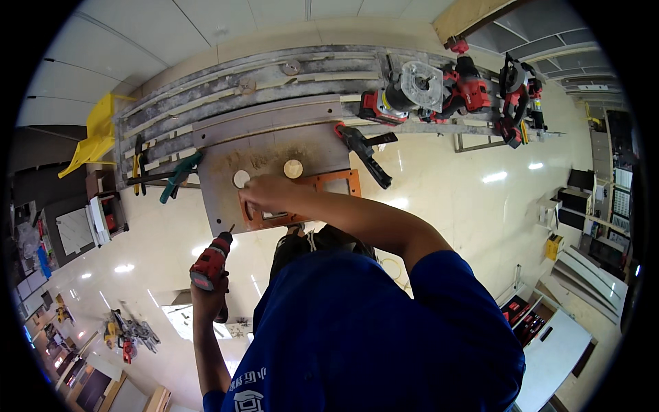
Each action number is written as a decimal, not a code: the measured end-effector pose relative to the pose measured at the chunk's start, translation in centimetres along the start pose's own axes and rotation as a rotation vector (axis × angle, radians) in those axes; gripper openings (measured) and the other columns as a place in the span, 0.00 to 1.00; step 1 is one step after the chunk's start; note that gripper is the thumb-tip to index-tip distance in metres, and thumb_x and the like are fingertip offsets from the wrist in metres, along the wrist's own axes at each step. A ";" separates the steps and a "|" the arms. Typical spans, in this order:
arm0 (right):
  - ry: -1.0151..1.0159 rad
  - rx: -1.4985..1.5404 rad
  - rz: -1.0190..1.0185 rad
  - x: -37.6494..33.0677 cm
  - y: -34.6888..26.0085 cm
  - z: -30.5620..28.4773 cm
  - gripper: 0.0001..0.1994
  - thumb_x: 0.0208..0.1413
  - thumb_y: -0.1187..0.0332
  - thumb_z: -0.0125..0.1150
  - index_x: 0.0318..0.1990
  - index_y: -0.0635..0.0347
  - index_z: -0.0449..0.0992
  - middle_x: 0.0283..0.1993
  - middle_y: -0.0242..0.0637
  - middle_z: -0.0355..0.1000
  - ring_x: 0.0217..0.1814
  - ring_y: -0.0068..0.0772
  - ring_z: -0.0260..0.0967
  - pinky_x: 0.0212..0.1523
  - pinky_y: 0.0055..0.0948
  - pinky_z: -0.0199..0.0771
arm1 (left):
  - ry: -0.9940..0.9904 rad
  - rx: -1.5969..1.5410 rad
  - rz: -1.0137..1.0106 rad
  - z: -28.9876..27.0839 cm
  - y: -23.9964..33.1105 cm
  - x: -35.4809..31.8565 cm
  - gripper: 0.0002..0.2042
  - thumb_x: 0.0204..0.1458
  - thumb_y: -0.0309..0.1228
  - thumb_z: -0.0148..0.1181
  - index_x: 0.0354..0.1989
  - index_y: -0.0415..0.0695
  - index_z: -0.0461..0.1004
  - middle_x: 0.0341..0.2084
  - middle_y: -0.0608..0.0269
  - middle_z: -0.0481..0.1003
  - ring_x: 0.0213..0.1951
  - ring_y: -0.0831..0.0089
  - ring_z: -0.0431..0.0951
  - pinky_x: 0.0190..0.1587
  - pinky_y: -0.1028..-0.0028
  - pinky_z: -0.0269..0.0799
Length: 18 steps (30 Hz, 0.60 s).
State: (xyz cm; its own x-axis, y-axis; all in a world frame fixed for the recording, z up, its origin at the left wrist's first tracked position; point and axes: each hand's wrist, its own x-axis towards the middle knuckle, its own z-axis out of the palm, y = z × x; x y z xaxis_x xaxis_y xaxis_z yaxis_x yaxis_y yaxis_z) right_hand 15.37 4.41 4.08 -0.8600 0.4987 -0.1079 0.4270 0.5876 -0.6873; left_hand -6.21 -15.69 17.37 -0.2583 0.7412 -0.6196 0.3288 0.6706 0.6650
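My left hand (207,299) is wrapped round the grip of a red and black cordless drill (210,266). The drill's bit points up toward the near left corner of a grey-brown board (226,200). Over the board reaches my right hand (266,193), its fingers bent and closed at the left end of an orange template frame (353,182) with cut-out openings. Whatever those fingers pinch is hidden. Two round holes show in the board, a smaller one beside my right hand and a larger one farther right. Sawdust (264,159) is scattered around them.
The board rests on a slatted workbench (206,86). A green-handled clamp (180,177) sits at its left edge, a black and red clamp (364,152) at its right. A router (405,93), a red power tool (472,89) and a circular saw (513,96) stand on the bench's right.
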 end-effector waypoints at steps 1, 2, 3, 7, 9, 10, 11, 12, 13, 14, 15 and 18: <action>0.078 -0.011 0.063 0.1 0.7 -1.3 0.10 0.53 0.68 0.56 0.42 0.61 0.74 0.38 0.50 0.75 0.41 0.53 0.75 0.41 0.47 0.76 | 0.006 -0.006 -0.016 -0.1 -0.3 -0.2 0.17 0.48 0.20 0.58 0.48 0.36 0.70 0.34 0.57 0.78 0.31 0.74 0.79 0.31 0.73 0.76; 0.163 -0.021 0.134 0.4 1.8 -2.5 0.12 0.54 0.68 0.57 0.45 0.59 0.74 0.40 0.49 0.74 0.43 0.53 0.74 0.42 0.47 0.76 | 0.003 -0.005 -0.027 -0.1 -0.6 -0.1 0.16 0.48 0.20 0.58 0.48 0.36 0.71 0.33 0.57 0.78 0.30 0.74 0.79 0.31 0.73 0.76; 0.249 -0.031 0.203 0.9 3.1 -3.9 0.13 0.55 0.67 0.57 0.48 0.56 0.74 0.42 0.48 0.74 0.44 0.53 0.73 0.43 0.47 0.76 | 0.001 -0.005 -0.038 -0.2 -0.9 -0.1 0.16 0.48 0.20 0.58 0.47 0.36 0.71 0.33 0.58 0.78 0.30 0.74 0.79 0.31 0.73 0.76; 0.366 -0.124 0.214 4.2 10.0 -10.8 0.12 0.55 0.68 0.57 0.46 0.58 0.77 0.41 0.47 0.75 0.46 0.52 0.73 0.46 0.45 0.74 | 0.031 -0.106 -0.001 0.1 -2.3 -0.2 0.13 0.49 0.20 0.58 0.45 0.35 0.72 0.32 0.58 0.78 0.29 0.74 0.78 0.31 0.73 0.76; 0.511 -0.101 0.237 5.2 11.8 -14.9 0.11 0.54 0.68 0.59 0.44 0.58 0.78 0.39 0.45 0.77 0.44 0.49 0.74 0.45 0.43 0.75 | 0.029 -0.111 0.001 0.3 -3.0 0.0 0.15 0.49 0.21 0.59 0.46 0.37 0.71 0.32 0.58 0.77 0.29 0.74 0.78 0.30 0.73 0.76; 0.576 -0.086 0.287 5.4 12.7 -17.0 0.10 0.53 0.67 0.60 0.42 0.58 0.79 0.38 0.44 0.78 0.43 0.47 0.75 0.44 0.41 0.75 | 0.021 -0.109 0.005 0.3 -4.1 0.0 0.16 0.50 0.22 0.59 0.48 0.37 0.69 0.33 0.58 0.77 0.28 0.75 0.77 0.29 0.74 0.76; 0.641 -0.071 0.337 5.6 13.7 -18.8 0.10 0.52 0.66 0.62 0.40 0.58 0.80 0.37 0.44 0.79 0.41 0.44 0.76 0.43 0.39 0.76 | 0.012 -0.107 0.008 0.3 -5.1 0.0 0.18 0.50 0.22 0.59 0.50 0.38 0.67 0.33 0.58 0.76 0.28 0.75 0.77 0.28 0.75 0.76; 0.726 -0.039 0.354 5.6 15.0 -20.0 0.10 0.51 0.65 0.63 0.38 0.58 0.81 0.36 0.43 0.79 0.40 0.43 0.77 0.43 0.37 0.77 | 0.015 -0.118 0.019 0.3 -5.8 0.0 0.18 0.49 0.21 0.59 0.50 0.38 0.67 0.33 0.58 0.76 0.28 0.75 0.77 0.28 0.75 0.76; 0.810 -0.001 0.372 5.6 16.2 -20.6 0.10 0.50 0.64 0.65 0.36 0.58 0.82 0.35 0.42 0.79 0.38 0.41 0.78 0.42 0.35 0.78 | 0.018 -0.127 0.002 0.2 -5.7 0.0 0.18 0.49 0.21 0.59 0.50 0.38 0.67 0.33 0.58 0.76 0.28 0.75 0.77 0.28 0.75 0.76; 0.833 0.042 0.476 5.7 17.0 -20.7 0.08 0.49 0.65 0.65 0.35 0.57 0.82 0.35 0.41 0.80 0.38 0.42 0.78 0.43 0.35 0.78 | 0.024 -0.128 -0.018 0.3 -5.2 -0.4 0.18 0.49 0.21 0.59 0.50 0.37 0.67 0.33 0.57 0.76 0.28 0.75 0.77 0.28 0.75 0.76; 0.853 0.084 0.581 5.8 17.8 -20.8 0.07 0.48 0.67 0.65 0.34 0.56 0.83 0.34 0.40 0.80 0.38 0.42 0.78 0.43 0.35 0.79 | 0.029 -0.129 -0.036 0.5 -4.9 -0.6 0.18 0.49 0.20 0.58 0.50 0.37 0.67 0.33 0.57 0.76 0.28 0.75 0.77 0.28 0.75 0.76; 0.784 0.086 0.770 6.9 20.1 -19.8 0.09 0.47 0.65 0.65 0.35 0.55 0.83 0.35 0.40 0.80 0.38 0.41 0.79 0.43 0.34 0.79 | 0.060 -0.150 -0.054 0.6 -5.6 -1.1 0.15 0.49 0.21 0.59 0.46 0.36 0.71 0.32 0.58 0.78 0.28 0.75 0.78 0.30 0.73 0.76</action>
State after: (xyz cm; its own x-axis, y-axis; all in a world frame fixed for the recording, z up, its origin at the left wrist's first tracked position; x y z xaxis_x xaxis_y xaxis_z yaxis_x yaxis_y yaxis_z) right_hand 23.54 32.22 3.74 0.0570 0.9963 -0.0639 0.7258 -0.0853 -0.6826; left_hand -7.21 -20.26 14.03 -0.3269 0.7018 -0.6330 0.1751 0.7031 0.6891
